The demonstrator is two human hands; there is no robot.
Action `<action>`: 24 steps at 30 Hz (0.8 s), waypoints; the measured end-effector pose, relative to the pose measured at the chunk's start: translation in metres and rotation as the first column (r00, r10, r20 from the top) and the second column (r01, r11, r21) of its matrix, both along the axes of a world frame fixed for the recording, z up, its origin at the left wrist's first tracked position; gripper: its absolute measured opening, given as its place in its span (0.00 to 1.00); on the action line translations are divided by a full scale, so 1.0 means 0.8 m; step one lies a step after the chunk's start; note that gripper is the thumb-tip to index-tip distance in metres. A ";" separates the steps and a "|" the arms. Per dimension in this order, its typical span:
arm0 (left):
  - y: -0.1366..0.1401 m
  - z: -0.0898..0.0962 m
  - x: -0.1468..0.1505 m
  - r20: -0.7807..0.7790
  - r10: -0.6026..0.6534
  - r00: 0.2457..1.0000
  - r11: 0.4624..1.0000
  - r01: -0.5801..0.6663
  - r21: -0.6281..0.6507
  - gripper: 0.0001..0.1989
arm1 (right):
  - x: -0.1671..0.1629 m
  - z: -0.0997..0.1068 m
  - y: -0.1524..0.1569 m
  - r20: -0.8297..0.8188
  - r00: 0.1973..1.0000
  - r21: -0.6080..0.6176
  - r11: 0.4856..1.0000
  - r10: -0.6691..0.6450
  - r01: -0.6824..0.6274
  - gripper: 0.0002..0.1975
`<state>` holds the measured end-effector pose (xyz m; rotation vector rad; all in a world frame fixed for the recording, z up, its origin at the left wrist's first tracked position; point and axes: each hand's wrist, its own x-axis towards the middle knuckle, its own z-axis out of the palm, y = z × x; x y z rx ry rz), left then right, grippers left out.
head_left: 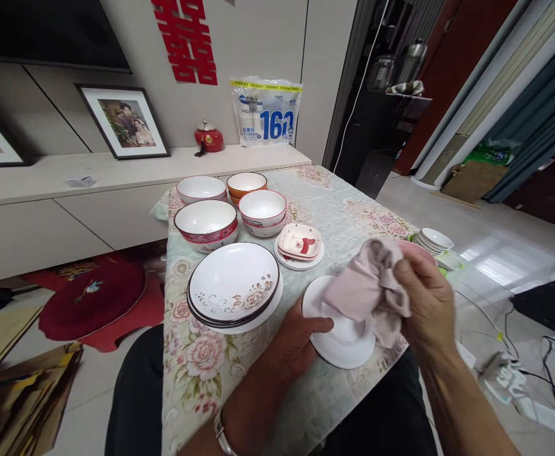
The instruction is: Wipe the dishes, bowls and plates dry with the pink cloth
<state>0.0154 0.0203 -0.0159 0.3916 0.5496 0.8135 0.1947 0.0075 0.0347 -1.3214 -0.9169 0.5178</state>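
My left hand (pixel 301 342) grips a small white plate (pixel 346 354) by its left rim, thumb on top and the other fingers mostly hidden. My right hand (pixel 424 304) is closed around a pale pink cloth (pixel 360 288), slightly blurred, that hangs over the plate's upper right part and covers some of it. Left of the plate is a stack of white dishes with dark rims (pixel 232 282) and a brown flower print. Just beyond it lie small square dishes (pixel 300 240) with a red pattern, set on round white saucers (pixel 301 263).
Stacked bowls (pixel 206 218) stand at the table's far left. Behind my right hand are a pink dish (pixel 415 250) and small white bowls (pixel 435 239). A flowered cloth (pixel 206 358) covers the table. A cabinet (pixel 163 166) beyond bears a red pot (pixel 210 138) and a plastic pack (pixel 268 114).
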 end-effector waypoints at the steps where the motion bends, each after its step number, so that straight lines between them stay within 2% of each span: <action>1: 0.000 0.001 0.000 0.003 -0.001 1.000 1.000 0.001 0.000 0.36 | -0.002 -0.014 0.003 0.068 0.996 -0.019 0.999 0.051 -0.049 0.15; 3: 0.000 0.002 0.000 0.009 -0.004 1.000 1.000 0.004 -0.003 0.36 | -0.004 -0.041 0.005 0.296 0.935 -0.076 0.981 0.194 -0.180 0.12; 5: 0.001 0.003 0.000 0.018 -0.002 1.000 1.000 0.002 -0.012 0.36 | -0.007 -0.061 0.002 0.534 0.790 -0.133 0.953 0.301 -0.274 0.13; 7: 0.001 0.002 -0.001 0.031 0.008 0.999 0.999 -0.007 -0.031 0.35 | -0.010 -0.073 -0.002 0.704 0.635 -0.162 0.943 0.317 -0.291 0.16; 9: 0.002 0.000 -0.002 0.043 0.024 0.999 0.998 -0.021 -0.052 0.34 | -0.013 -0.077 -0.002 0.793 0.540 -0.162 0.952 0.281 -0.258 0.17; 14: 0.002 -0.002 -0.001 0.071 0.014 0.997 0.998 -0.010 -0.057 0.36 | -0.025 -0.074 0.020 0.837 0.467 -0.228 0.957 0.287 -0.180 0.14; 17: 0.002 0.001 -0.002 0.052 0.022 0.998 0.996 -0.018 -0.082 0.33 | -0.039 -0.060 0.026 0.825 0.414 -0.288 0.916 0.386 -0.281 0.14; 20: 0.002 0.002 -0.002 0.038 0.009 0.999 0.997 -0.006 -0.075 0.27 | -0.050 -0.042 0.018 0.796 0.328 -0.341 0.824 0.509 -0.452 0.14; 22: 0.002 0.002 -0.002 0.044 -0.005 0.999 0.998 0.008 -0.064 0.25 | -0.048 -0.035 0.013 0.783 0.283 -0.360 0.775 0.553 -0.519 0.13; 24: 0.002 0.001 -0.001 0.052 -0.014 0.999 0.997 0.017 -0.069 0.27 | -0.039 -0.037 0.015 0.783 0.302 -0.353 0.788 0.544 -0.505 0.13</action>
